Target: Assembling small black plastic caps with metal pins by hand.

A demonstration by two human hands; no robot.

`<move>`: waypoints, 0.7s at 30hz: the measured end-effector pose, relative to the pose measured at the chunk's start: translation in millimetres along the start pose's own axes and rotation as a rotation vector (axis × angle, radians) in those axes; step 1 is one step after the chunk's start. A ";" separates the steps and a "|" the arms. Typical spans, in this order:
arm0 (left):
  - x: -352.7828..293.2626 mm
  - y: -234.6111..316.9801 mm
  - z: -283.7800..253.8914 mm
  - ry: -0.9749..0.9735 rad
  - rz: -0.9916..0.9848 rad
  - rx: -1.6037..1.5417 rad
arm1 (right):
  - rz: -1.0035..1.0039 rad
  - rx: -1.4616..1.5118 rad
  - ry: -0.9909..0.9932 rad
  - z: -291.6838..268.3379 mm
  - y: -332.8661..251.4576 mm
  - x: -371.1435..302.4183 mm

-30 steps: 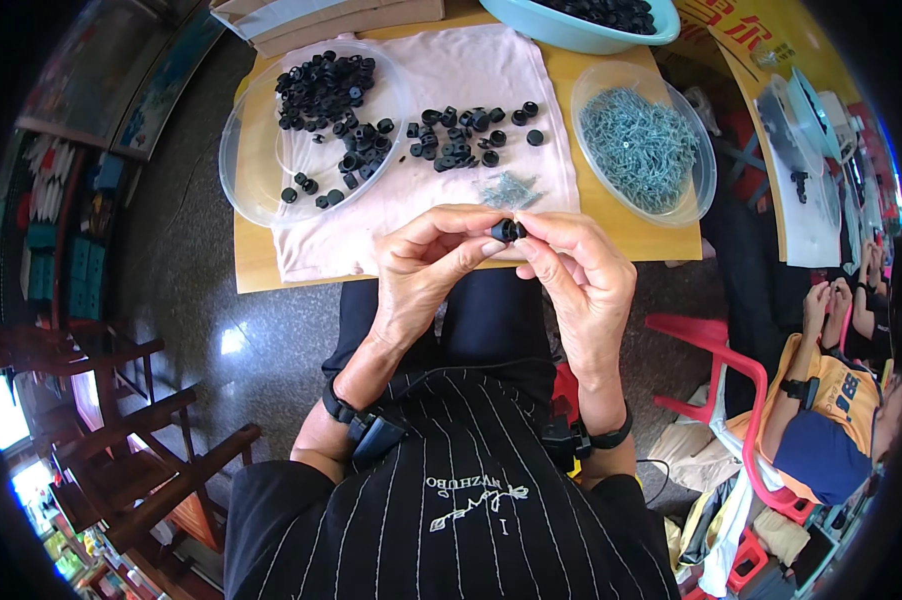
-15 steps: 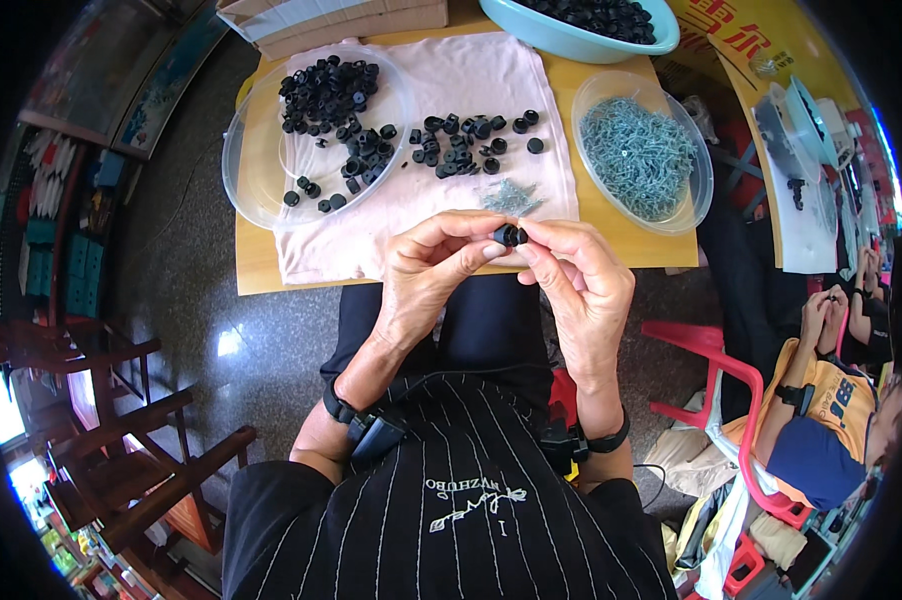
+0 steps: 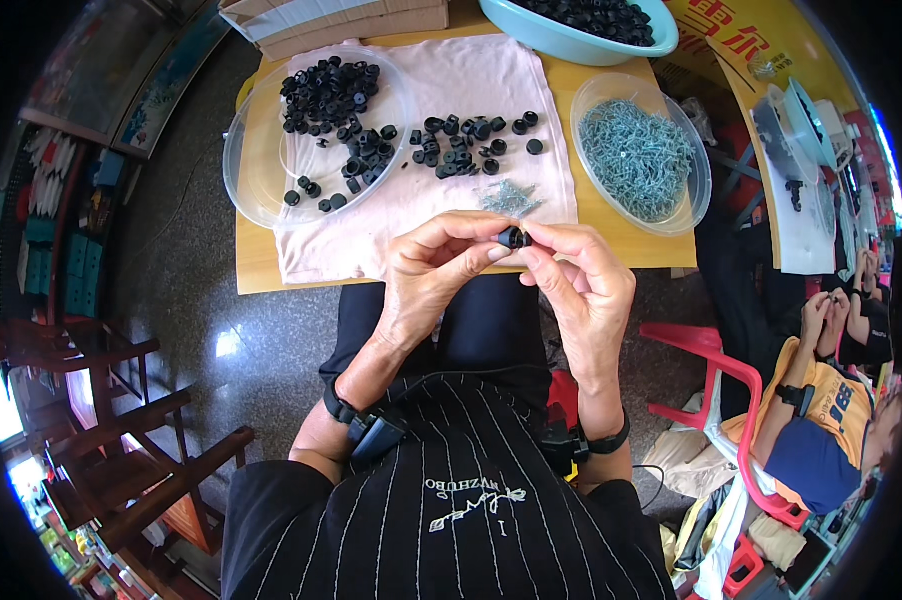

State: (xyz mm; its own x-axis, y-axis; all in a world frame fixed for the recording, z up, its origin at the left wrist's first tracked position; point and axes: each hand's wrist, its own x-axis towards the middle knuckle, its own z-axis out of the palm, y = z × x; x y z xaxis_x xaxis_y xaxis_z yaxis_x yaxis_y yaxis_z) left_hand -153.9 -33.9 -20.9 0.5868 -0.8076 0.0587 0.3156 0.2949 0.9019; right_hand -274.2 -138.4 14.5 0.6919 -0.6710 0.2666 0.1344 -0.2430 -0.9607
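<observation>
A small black plastic cap (image 3: 512,238) is pinched between both hands just off the table's near edge. My left hand (image 3: 426,265) has thumb and forefinger closed on its left side. My right hand (image 3: 579,275) grips the right side with thumb and fingertips; whether a screw is also between them is too small to tell. Just beyond my fingers lies a little heap of silvery screws (image 3: 511,197) on a pink cloth (image 3: 321,245). Farther back on the cloth are several loose black caps (image 3: 456,150). More black caps (image 3: 329,92) fill part of a clear round tray (image 3: 246,190) at left.
A clear tub of screws (image 3: 636,155) stands on the wooden table (image 3: 611,250) at right. At the back are a pale blue basin (image 3: 531,35) of black parts and a cardboard box (image 3: 341,22). On the right, a person (image 3: 821,410) sits by a pink plastic chair (image 3: 736,375).
The black cap has turned slightly between my fingertips, showing more of its side. Both hands stay in nearly the same place.
</observation>
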 end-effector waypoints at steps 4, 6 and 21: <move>-0.3 1.5 -1.0 0.023 -0.106 -0.022 | 0.010 0.047 0.012 1.0 0.2 0.4; -0.1 -0.8 -2.7 0.014 -0.107 -0.079 | 0.012 0.042 0.024 1.6 -0.6 -0.4; -0.5 -2.2 -3.3 0.020 -0.056 -0.028 | -0.082 -0.069 0.002 -0.3 1.1 -1.7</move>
State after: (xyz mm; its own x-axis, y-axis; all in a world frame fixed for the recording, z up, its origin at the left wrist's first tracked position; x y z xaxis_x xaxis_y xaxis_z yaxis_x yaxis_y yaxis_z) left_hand -152.4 -32.4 -24.3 0.5826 -0.8128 -0.0009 0.3692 0.2636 0.8912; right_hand -275.5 -137.7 13.0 0.6795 -0.6480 0.3441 0.1410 -0.3449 -0.9280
